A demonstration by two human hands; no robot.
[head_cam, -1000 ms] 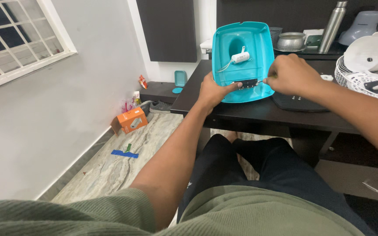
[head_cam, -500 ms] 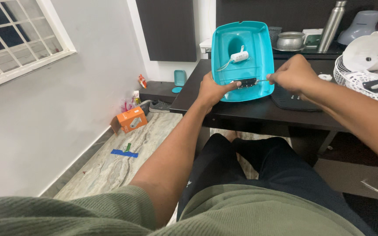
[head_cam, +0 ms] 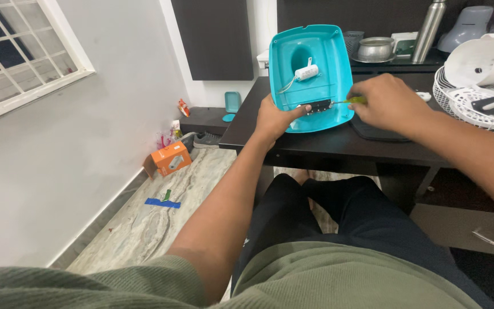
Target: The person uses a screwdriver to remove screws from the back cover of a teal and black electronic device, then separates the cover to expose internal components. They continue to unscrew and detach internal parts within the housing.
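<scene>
Teal cover (head_cam: 315, 51) is standing tilted on the black desk (head_cam: 327, 146), its hollow side facing the person. Left hand (head_cam: 274, 117) is gripping its lower edge — thumb by a black strip (head_cam: 317, 107). Right hand (head_cam: 389, 103) is clenching a green screwdriver (head_cam: 350, 101), tip at the strip. White fan parts (head_cam: 481, 74) are lying to the right.

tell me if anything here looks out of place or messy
On the floor by the wall, an orange box lies tipped with a flap open, and a blue strip lies loose on the marble. On the desk, the teal cover is propped up with its inside and wiring exposed.
</scene>
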